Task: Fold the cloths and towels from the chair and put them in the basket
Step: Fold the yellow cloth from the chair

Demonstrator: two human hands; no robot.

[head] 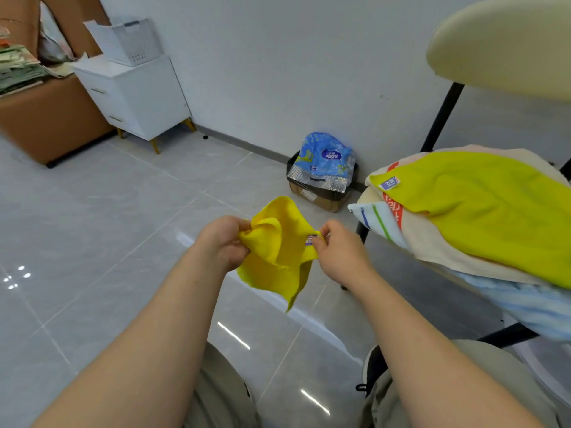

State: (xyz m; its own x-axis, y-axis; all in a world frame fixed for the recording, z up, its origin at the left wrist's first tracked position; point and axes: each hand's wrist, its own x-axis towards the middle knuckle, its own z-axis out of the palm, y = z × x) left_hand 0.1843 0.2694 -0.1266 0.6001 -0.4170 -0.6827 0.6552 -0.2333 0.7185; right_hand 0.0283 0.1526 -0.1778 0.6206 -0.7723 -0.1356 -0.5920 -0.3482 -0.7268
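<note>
We hold a small yellow cloth (275,251) in the air over the tiled floor (123,211), in front of our knees. Our left hand (224,242) is closed on a bunched edge at the cloth's left side; our right hand (338,253) pinches the corner that carries a small label. The middle sags and puckers between the two grips, and one loose corner hangs down toward us.

To the right, the chair (500,50) carries the rest of the pile: a lime-green towel (494,205) on top, a cream towel (432,242) under it, a striped towel (380,220) poking out at the left edge, and pale blue cloth (531,301) drooping off the near side. We see no basket we can be sure of in this view.

The risks, as we judge them: the left hand grips a wad, not a clean corner, so the fold may come out skewed; the hanging corner could get tucked inside; and the overhanging blue cloth could slide off the chair if we brush it.
</note>
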